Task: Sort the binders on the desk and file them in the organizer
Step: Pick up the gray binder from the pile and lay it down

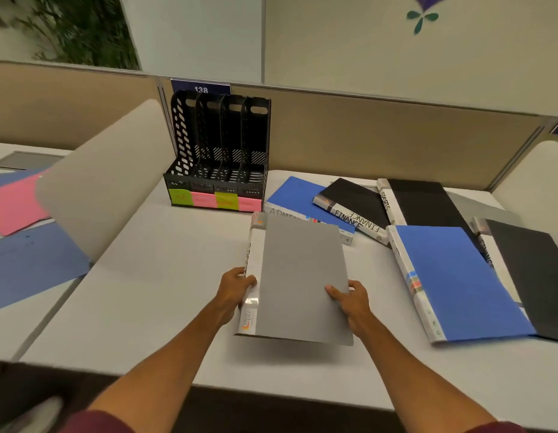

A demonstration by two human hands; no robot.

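Grey binder (299, 276) was held between our outstretched arms, fingers of our left hand (235, 289) curled round its spine, our right hand (352, 303) pinching the opposite edge.

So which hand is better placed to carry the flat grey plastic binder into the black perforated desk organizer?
Left, probably. The left hand grips the grey binder at its white spine, on the side nearer the black perforated organizer; the right hand holds the far edge.
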